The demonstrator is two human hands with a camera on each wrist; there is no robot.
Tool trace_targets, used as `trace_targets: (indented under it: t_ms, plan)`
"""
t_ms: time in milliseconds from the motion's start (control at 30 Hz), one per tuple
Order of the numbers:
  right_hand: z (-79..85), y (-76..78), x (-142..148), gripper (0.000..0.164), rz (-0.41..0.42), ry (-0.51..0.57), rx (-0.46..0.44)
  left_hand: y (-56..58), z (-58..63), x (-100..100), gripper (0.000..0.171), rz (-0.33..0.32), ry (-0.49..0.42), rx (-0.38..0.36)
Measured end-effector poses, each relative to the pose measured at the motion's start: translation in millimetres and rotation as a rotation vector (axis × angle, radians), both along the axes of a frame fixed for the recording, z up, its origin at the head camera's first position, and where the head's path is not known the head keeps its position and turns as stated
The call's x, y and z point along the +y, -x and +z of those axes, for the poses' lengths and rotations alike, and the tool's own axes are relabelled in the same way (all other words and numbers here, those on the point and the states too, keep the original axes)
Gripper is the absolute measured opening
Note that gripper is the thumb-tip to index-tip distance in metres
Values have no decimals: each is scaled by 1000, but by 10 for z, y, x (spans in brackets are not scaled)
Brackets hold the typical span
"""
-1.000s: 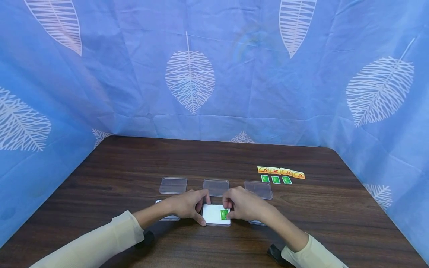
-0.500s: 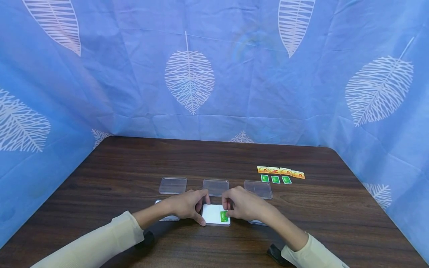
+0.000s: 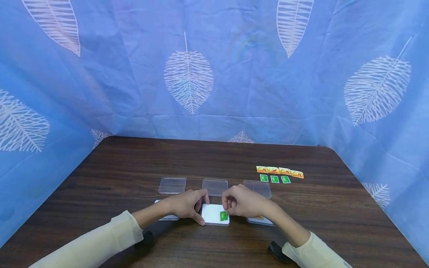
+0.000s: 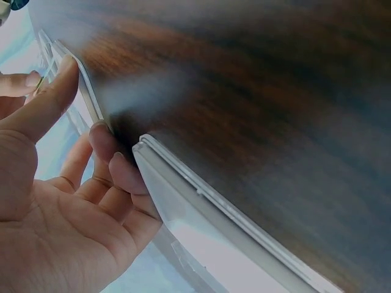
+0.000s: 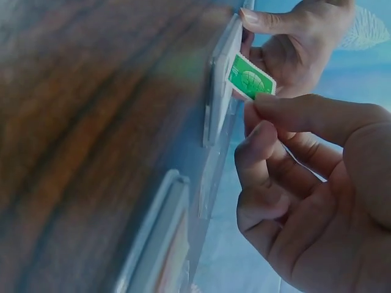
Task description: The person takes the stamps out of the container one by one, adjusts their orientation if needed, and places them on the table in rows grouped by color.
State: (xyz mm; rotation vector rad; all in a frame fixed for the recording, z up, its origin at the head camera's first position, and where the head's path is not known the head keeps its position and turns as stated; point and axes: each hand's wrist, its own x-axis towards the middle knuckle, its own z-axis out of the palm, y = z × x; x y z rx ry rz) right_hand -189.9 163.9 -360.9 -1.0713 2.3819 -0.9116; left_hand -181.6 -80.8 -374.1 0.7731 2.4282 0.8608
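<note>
In the head view, my left hand (image 3: 187, 204) holds the left end of a shallow clear plastic case with a white surface (image 3: 210, 213), thumb at the near edge and forefinger at the far edge. Between thumb and forefinger, my right hand (image 5: 324, 183) pinches a green postage stamp (image 5: 250, 77) with a perforated white border. The stamp is over the right part of that case. Seen from the right wrist, it stands tilted out from the white surface, with its far corner at or close to it. Whether that corner touches is unclear.
Similar cases flank the middle one, left (image 3: 169, 218) and right (image 3: 260, 221), both partly covered by my hands; orange shows in the right one. Behind are clear lids (image 3: 172, 185). Several orange stamps (image 3: 273, 170) and three green stamps (image 3: 275, 179) lie back right.
The green stamp has turned a little in my right fingers. My right hand has shifted slightly upward, showing more of the right case and its orange patch. My left hand keeps its hold.
</note>
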Motion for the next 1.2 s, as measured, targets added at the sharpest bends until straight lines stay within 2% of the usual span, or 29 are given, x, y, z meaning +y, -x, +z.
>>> trace_targets:
  t_ms: [200, 467, 767, 967, 1200]
  plan:
    - [33, 18, 65, 18, 3, 39, -18, 6, -35, -13, 44, -12, -5, 9]
    - [107, 34, 164, 13, -35, 78, -68, 7, -30, -25, 44, -25, -18, 28]
    - [128, 53, 223, 13, -95, 76, -47, 6, -33, -26, 45, -23, -14, 22]
    - [134, 79, 257, 20, -133, 92, -66, 3, -35, -30, 45, -27, -22, 23]
    - [143, 110, 360, 21, -132, 112, -58, 0, -23, -26, 45, -27, -21, 26]
